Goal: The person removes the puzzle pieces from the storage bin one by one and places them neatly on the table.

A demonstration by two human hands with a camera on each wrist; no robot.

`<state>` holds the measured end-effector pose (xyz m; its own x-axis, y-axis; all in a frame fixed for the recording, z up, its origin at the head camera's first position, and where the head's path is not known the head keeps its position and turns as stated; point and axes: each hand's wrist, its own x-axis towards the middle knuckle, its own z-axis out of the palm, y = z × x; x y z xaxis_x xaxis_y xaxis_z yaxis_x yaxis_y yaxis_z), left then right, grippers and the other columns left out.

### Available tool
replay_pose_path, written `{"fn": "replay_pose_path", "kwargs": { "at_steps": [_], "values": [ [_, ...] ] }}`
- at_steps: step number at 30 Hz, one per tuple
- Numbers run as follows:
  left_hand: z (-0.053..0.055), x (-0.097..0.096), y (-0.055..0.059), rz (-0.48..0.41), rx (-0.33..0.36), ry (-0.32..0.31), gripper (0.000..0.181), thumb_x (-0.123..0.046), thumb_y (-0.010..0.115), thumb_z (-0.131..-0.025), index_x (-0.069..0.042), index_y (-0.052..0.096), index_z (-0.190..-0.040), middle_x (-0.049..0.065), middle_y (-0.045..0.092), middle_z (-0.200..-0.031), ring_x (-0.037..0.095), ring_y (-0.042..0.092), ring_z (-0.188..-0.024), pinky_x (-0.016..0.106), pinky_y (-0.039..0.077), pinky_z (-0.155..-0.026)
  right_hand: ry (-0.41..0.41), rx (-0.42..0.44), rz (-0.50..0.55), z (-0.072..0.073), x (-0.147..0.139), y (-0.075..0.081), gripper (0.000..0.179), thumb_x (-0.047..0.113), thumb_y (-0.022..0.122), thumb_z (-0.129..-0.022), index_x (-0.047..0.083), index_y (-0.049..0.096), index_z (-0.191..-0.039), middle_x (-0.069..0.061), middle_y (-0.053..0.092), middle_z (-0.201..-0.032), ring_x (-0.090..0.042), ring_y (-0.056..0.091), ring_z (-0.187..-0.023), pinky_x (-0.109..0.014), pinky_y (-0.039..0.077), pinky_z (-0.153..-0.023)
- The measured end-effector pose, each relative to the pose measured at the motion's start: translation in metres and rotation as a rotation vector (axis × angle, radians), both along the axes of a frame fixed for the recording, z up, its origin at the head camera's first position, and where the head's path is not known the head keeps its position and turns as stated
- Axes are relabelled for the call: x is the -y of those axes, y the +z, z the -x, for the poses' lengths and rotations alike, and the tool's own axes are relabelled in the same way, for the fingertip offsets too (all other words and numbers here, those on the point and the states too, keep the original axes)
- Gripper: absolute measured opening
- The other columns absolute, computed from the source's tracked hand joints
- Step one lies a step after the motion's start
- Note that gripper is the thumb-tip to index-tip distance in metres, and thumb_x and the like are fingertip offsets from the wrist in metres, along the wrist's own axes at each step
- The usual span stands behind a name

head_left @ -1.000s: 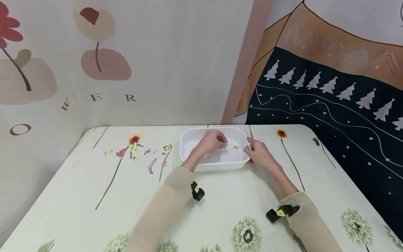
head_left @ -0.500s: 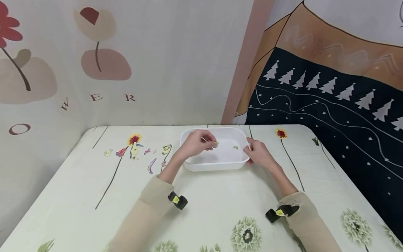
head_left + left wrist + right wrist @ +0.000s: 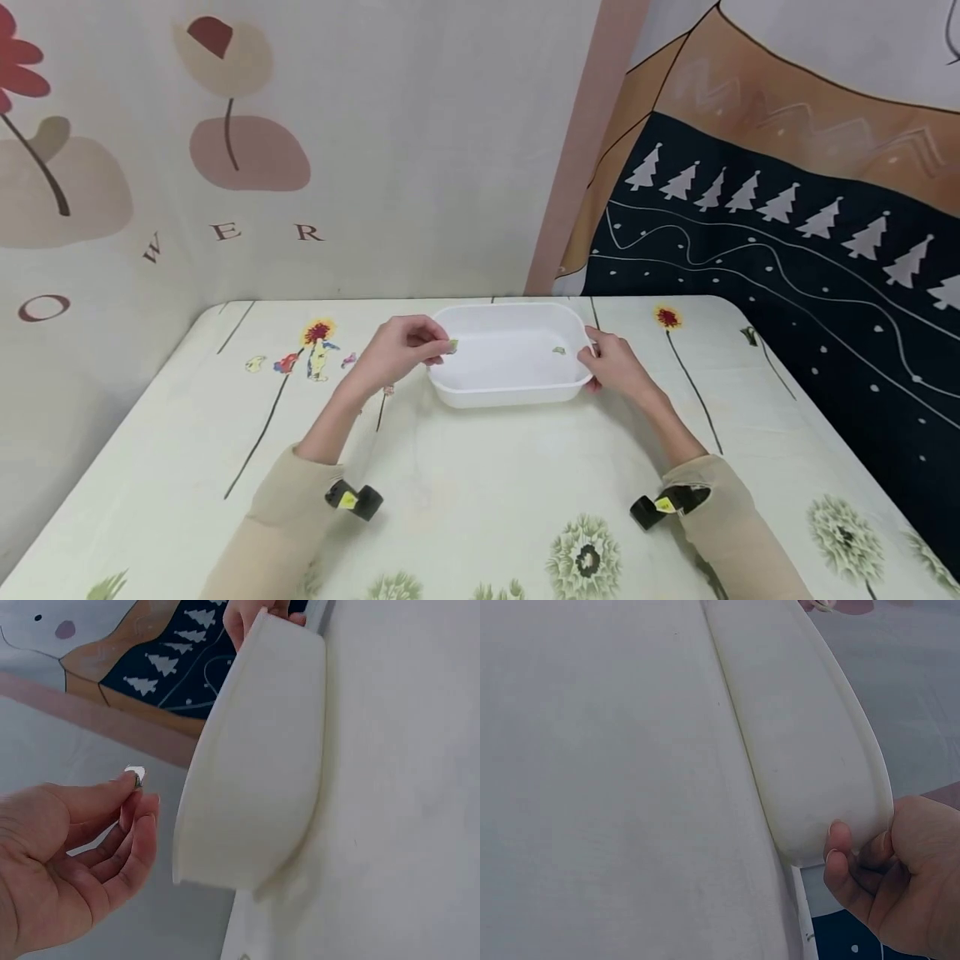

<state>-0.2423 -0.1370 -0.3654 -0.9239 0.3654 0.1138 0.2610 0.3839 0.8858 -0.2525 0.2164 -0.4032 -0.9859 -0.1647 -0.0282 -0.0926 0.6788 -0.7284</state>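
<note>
My left hand [image 3: 393, 354] pinches a small flat greenish sticker [image 3: 453, 346] between thumb and index finger, over the left rim of a white plastic tray [image 3: 510, 396]. In the left wrist view the sticker [image 3: 136, 775] shows at the fingertips, apart from the tray wall [image 3: 255, 750]. My right hand [image 3: 618, 365] grips the tray's right end, thumb at the rim and fingers curled beneath it, as the right wrist view shows the hand [image 3: 907, 877] doing. Another small greenish sticker [image 3: 558, 351] lies on the tray floor toward the right.
Left of the tray, several small colourful stickers lie on the flower-printed tablecloth [image 3: 487, 483]: a yellow-and-blue figure [image 3: 318, 362], a red one [image 3: 286, 364], a pale yellow one [image 3: 255, 364] and a purple one [image 3: 348, 360]. My left hand and forearm cover others. Printed curtains hang behind the table.
My left hand has moved left with the pinched sticker, from over the tray's middle to its left rim, now covering some stickers on the table. My right hand stays on the tray.
</note>
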Motion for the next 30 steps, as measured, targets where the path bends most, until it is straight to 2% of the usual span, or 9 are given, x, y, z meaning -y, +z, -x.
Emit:
{"fn": "replay_pose_path", "kwargs": {
  "at_steps": [4,11,18,23,30],
  "values": [
    [-0.003,0.022,-0.007,0.041,0.007,0.048,0.02,-0.017,0.073,-0.095,0.0,0.068,-0.104,0.018,0.071,-0.096,0.038,0.068,-0.088,0.044,0.058,-0.081,-0.003,0.002,-0.003,0.0,0.0,0.0,0.06,0.008,0.045,-0.099,-0.014,0.027,-0.151,-0.009,0.058,-0.065,-0.018,0.059,-0.048,-0.027,0.049,-0.048],
    [-0.011,0.054,-0.013,0.067,0.051,0.124,0.017,-0.014,0.069,-0.097,0.001,0.067,-0.105,0.02,0.07,-0.096,0.04,0.067,-0.091,0.045,0.057,-0.081,-0.01,0.005,-0.008,0.002,0.0,-0.002,0.06,0.009,0.046,-0.098,-0.013,0.028,-0.152,-0.009,0.058,-0.064,-0.018,0.06,-0.048,-0.026,0.048,-0.048],
    [-0.018,0.083,-0.018,0.117,0.08,0.178,0.02,-0.014,0.069,-0.098,0.003,0.067,-0.106,0.015,0.071,-0.092,0.032,0.069,-0.085,0.035,0.057,-0.075,-0.019,0.014,-0.006,0.0,0.002,0.0,0.06,0.009,0.046,-0.099,-0.012,0.028,-0.152,-0.01,0.059,-0.066,-0.018,0.06,-0.048,-0.025,0.048,-0.048],
    [-0.024,0.104,-0.024,0.202,0.106,0.191,0.019,-0.011,0.066,-0.098,0.006,0.067,-0.106,0.015,0.07,-0.092,0.023,0.065,-0.082,0.03,0.055,-0.071,-0.022,0.007,-0.015,0.0,0.002,0.0,0.06,0.009,0.046,-0.099,-0.013,0.028,-0.152,-0.009,0.059,-0.065,-0.019,0.059,-0.048,-0.024,0.047,-0.047],
    [-0.027,0.128,-0.034,0.331,0.145,0.227,0.017,-0.009,0.069,-0.096,0.007,0.068,-0.102,0.01,0.069,-0.086,0.018,0.063,-0.075,0.026,0.05,-0.064,-0.019,-0.001,-0.021,-0.001,0.001,-0.001,0.06,0.01,0.046,-0.099,-0.014,0.028,-0.151,-0.008,0.057,-0.063,-0.019,0.06,-0.048,-0.024,0.045,-0.046]
  ]
}}
